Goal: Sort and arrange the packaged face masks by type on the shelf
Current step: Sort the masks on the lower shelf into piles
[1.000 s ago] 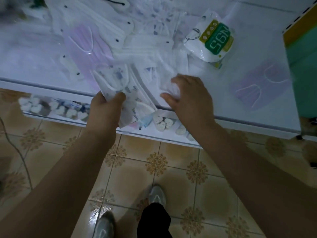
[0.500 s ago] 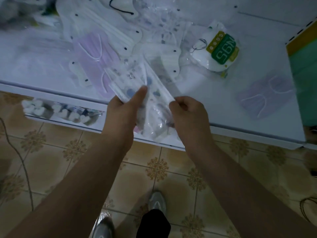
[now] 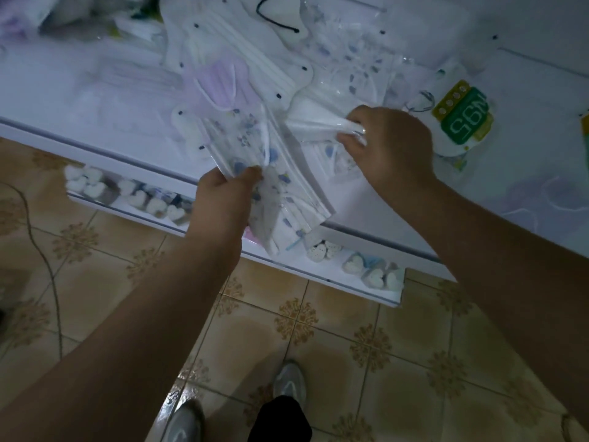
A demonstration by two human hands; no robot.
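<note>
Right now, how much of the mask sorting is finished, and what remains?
Little looks done: only the N95 pack and a purple mask pack lie apart at the right of the shelf. In hand: the left hand grips a stack of patterned mask packs, and the right hand pinches a white mask pack. Left: the mixed pile behind them, white, purple and patterned together.

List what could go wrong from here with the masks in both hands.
1. The left hand grips a fanned stack of printed masks that juts past the shelf edge; loose packets may slip to the floor.
2. The right hand pinches a white packet over the pile; pulling it could drag neighbouring packets along.
3. Dim light may make similar packets easy to missort.
</note>
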